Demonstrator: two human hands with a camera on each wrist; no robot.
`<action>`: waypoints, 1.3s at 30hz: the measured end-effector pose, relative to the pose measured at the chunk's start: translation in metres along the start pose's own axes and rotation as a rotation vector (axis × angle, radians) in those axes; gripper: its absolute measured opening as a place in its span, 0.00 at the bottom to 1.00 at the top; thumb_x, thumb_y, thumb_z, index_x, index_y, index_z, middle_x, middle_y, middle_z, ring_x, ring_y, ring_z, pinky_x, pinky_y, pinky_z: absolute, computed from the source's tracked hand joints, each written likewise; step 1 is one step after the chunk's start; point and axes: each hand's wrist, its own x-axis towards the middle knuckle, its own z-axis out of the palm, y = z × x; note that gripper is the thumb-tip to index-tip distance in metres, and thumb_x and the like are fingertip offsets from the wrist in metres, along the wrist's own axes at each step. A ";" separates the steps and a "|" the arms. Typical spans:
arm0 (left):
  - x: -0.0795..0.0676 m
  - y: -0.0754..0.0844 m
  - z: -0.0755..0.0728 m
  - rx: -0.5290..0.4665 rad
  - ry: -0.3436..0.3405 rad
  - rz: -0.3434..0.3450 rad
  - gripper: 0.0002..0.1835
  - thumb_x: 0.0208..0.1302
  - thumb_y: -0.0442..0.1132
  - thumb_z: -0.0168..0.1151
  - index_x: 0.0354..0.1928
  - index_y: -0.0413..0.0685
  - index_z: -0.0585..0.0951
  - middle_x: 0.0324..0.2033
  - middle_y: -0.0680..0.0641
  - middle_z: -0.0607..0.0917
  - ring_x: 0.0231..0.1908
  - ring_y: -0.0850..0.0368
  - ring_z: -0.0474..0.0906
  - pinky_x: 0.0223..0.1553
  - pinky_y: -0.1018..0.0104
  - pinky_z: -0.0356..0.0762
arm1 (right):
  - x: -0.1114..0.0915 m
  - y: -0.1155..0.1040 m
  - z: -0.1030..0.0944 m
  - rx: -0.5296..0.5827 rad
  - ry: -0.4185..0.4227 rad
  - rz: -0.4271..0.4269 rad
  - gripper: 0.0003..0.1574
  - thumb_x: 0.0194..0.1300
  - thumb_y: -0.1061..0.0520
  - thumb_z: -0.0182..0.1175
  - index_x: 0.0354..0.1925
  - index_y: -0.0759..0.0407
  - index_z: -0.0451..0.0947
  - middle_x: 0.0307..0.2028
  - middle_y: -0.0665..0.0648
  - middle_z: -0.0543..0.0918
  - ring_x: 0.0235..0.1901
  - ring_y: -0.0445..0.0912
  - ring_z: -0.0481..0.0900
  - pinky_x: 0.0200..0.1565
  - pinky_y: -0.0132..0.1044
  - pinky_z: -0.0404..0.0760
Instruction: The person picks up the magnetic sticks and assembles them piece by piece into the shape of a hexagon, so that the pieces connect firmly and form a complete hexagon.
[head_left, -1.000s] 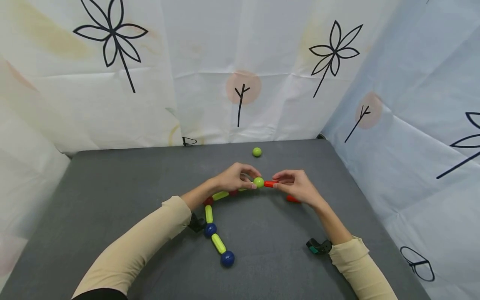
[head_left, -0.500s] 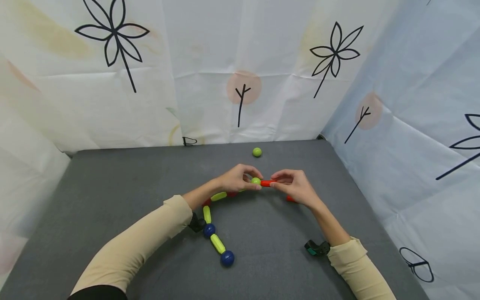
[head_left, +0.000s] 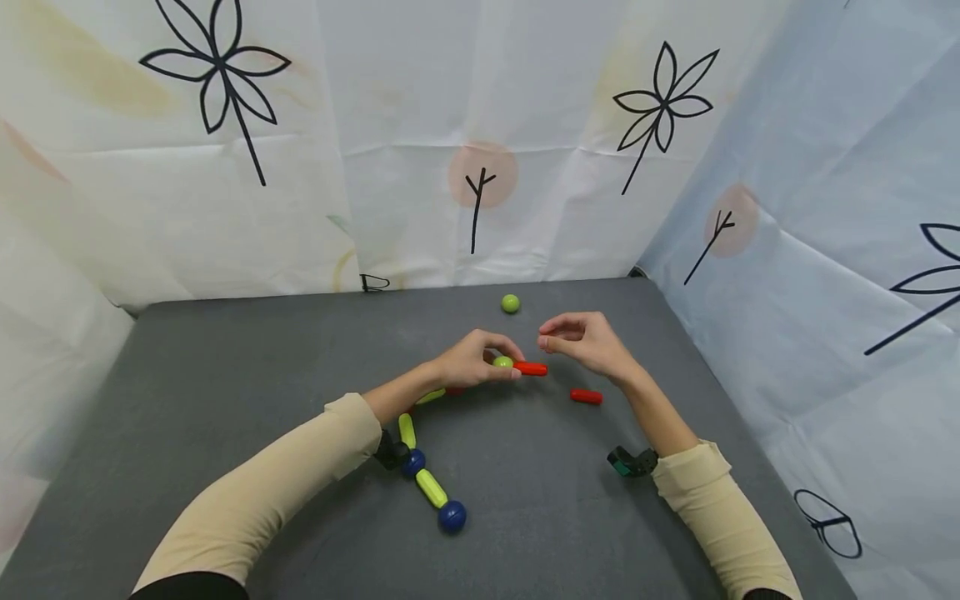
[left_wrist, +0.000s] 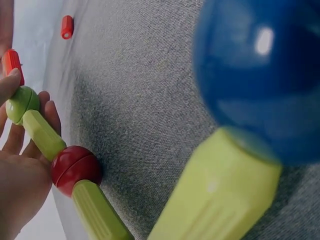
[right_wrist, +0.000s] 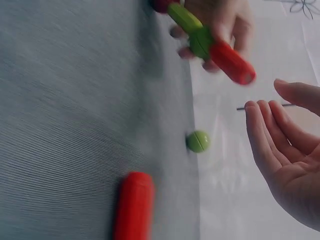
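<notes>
The right hand [head_left: 588,342] has let go of the red rod [head_left: 530,368] and lifted away, its fingers loosely curled and holding nothing, while the left hand [head_left: 472,360] keeps pinching the green ball [head_left: 502,362] now joined to that rod mid-desk. Only the left wrist view shows the red ball [left_wrist: 75,169] between the chain's green rods, hidden by the hand from the head view; the right wrist view shows the right palm's empty inside.

Glossy smooth plastic blue ball [left_wrist: 260,75], matt ribbed plastic lime rod [left_wrist: 210,195], shiny red rod [right_wrist: 132,205] at 6 o'clock, rough woven grey table cloth [left_wrist: 140,100], creased printed fabric backdrop [head_left: 420,125]
</notes>
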 end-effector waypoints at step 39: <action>-0.005 0.000 0.002 -0.045 -0.069 0.000 0.13 0.73 0.34 0.72 0.56 0.39 0.88 0.53 0.38 0.90 0.37 0.40 0.88 0.37 0.69 0.83 | 0.085 0.018 -0.005 -0.067 -0.107 0.044 0.30 0.74 0.60 0.70 0.70 0.66 0.77 0.70 0.68 0.78 0.64 0.65 0.85 0.63 0.53 0.85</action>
